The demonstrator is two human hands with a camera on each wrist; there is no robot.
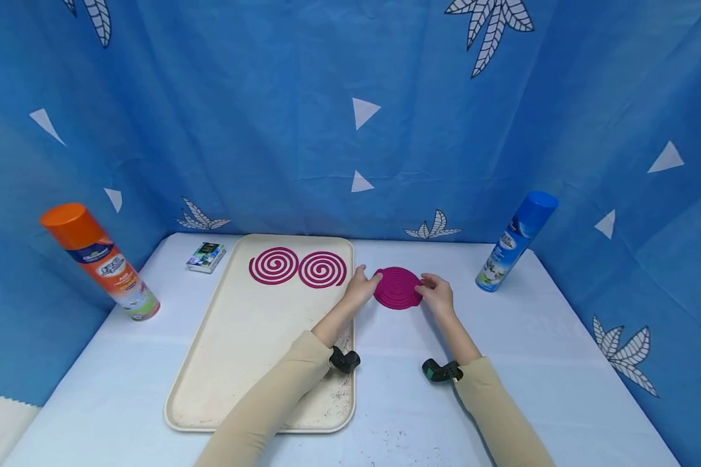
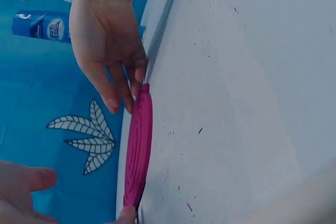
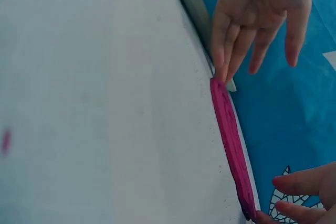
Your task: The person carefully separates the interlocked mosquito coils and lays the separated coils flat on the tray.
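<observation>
A magenta spiral disc (image 1: 398,288) is held above the white table, right of the tray. My left hand (image 1: 359,288) pinches its left edge and my right hand (image 1: 438,296) pinches its right edge. Seen edge-on in the left wrist view, the disc (image 2: 139,148) spans from my left hand (image 2: 21,195) at the bottom to my right hand (image 2: 110,35) above. From the right wrist, the disc (image 3: 231,145) hangs between my left hand (image 3: 257,14) and my right hand (image 3: 307,190). Two open magenta spirals (image 1: 274,265) (image 1: 322,270) lie side by side at the tray's far end.
The cream tray (image 1: 228,363) lies left of centre, partly under my left forearm. An orange-capped can (image 1: 108,266) and a small box (image 1: 206,257) stand to its left. A blue can (image 1: 511,246) is at the back right. Blue patterned cloth surrounds the table.
</observation>
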